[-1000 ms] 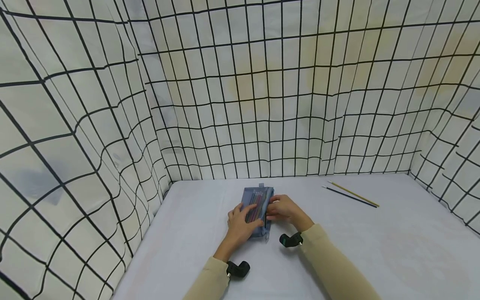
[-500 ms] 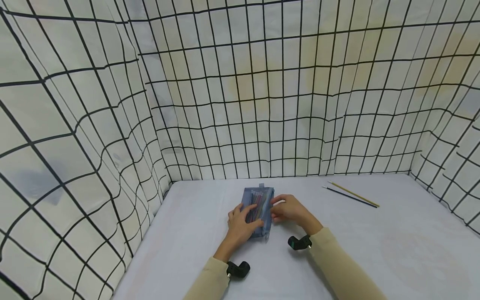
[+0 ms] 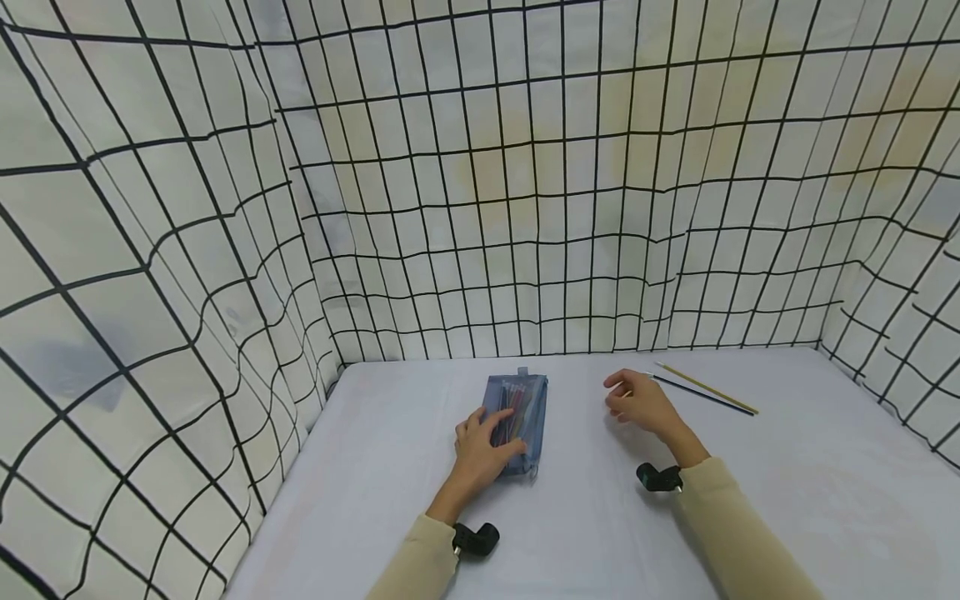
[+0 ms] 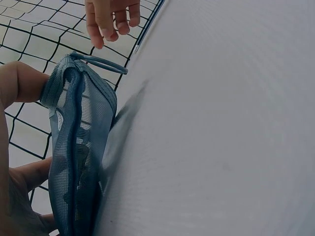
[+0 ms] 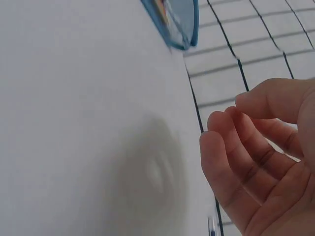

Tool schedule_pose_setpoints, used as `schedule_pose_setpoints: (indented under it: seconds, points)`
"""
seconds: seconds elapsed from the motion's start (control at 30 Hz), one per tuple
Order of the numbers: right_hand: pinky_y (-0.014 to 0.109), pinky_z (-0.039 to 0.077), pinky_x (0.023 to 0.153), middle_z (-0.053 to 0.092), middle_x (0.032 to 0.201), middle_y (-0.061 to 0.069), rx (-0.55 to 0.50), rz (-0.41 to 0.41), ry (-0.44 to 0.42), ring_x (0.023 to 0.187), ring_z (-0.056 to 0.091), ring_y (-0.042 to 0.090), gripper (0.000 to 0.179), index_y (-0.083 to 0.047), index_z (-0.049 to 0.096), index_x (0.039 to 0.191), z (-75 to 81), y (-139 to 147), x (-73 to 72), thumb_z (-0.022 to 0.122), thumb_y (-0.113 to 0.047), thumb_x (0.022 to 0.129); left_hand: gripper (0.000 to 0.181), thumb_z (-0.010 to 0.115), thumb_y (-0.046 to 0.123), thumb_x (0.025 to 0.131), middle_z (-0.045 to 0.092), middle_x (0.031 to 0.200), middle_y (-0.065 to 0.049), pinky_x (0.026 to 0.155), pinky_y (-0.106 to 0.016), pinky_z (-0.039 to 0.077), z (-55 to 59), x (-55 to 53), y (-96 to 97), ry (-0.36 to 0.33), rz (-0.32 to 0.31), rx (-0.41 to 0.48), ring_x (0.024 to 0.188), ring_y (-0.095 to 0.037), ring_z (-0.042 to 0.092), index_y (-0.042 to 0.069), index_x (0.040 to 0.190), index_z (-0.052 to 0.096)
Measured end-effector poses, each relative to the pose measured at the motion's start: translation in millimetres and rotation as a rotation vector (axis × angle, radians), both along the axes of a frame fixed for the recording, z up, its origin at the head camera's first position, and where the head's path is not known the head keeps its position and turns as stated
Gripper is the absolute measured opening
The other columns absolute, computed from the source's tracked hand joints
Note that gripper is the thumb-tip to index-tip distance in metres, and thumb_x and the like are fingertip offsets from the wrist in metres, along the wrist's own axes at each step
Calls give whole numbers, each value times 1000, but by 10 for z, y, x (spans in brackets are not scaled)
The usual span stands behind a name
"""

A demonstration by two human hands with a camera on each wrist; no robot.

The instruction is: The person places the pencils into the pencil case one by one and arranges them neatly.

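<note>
A blue see-through mesh pencil case (image 3: 536,421) lies on the white table, with several coloured pencils (image 3: 513,400) showing inside. My left hand (image 3: 478,454) rests on its top face, thumb and fingers spread. From the left wrist, the pencil case's (image 4: 81,147) zip side faces the camera, and a loop (image 4: 103,63) sticks out at one end. To the right of the case, my right hand (image 3: 641,404) hovers over the table with loosely bent fingers and nothing in them. A dark pencil (image 3: 701,394) and a yellow pencil (image 3: 708,387) lie just beyond it.
White cloth covers the table (image 3: 795,500). A wall of black netting (image 3: 566,242) over white sheeting rises behind the table and along both sides. Small black cameras (image 3: 476,540) are strapped to both wrists.
My right hand has left the right edge of the pencil case and moved right, towards the two loose pencils. My left hand and the case have stayed in place.
</note>
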State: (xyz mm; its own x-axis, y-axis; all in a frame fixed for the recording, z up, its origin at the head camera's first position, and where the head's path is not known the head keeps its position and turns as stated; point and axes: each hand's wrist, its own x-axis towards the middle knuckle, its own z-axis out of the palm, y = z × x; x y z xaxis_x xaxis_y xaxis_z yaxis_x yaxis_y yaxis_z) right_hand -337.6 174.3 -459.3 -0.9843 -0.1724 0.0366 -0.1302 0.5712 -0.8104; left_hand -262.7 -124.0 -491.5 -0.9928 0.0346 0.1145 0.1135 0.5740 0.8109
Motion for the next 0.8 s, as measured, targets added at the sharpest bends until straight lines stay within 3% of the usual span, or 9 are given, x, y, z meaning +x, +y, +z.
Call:
schedule_pose_setpoints:
  seconds: [0.13, 0.33, 0.57, 0.8]
  points:
    - [31, 56, 68, 68, 100, 15, 78, -17, 102, 79, 67, 18, 33, 4, 61, 124, -9, 227, -12, 62, -8, 94, 68, 70, 41, 80, 27, 165, -20, 109, -73, 26, -6, -1, -3, -2, -3, 1, 148, -44, 20, 24, 145, 58]
    - [31, 51, 71, 70, 104, 18, 169, -84, 185, 95, 67, 30, 32, 3, 62, 122, -30, 535, -62, 63, -9, 93, 68, 70, 41, 80, 27, 165, -20, 109, -73, 26, -17, -9, 0, 3, -3, -9, 148, -44, 20, 24, 145, 58]
    - [42, 52, 82, 69, 115, 22, 219, -152, 185, 108, 66, 39, 37, 3, 59, 128, -58, 815, -69, 64, -10, 94, 68, 70, 42, 80, 26, 166, -19, 109, -73, 26, -13, -12, 2, -3, -3, -5, 148, -44, 19, 24, 145, 59]
    - [50, 50, 84, 67, 121, 25, 298, -195, 192, 109, 64, 42, 40, 4, 58, 129, -40, 983, -7, 64, -9, 91, 68, 70, 42, 79, 27, 166, -18, 109, -73, 27, -21, -15, -1, -6, 2, -10, 148, -43, 20, 25, 144, 59]
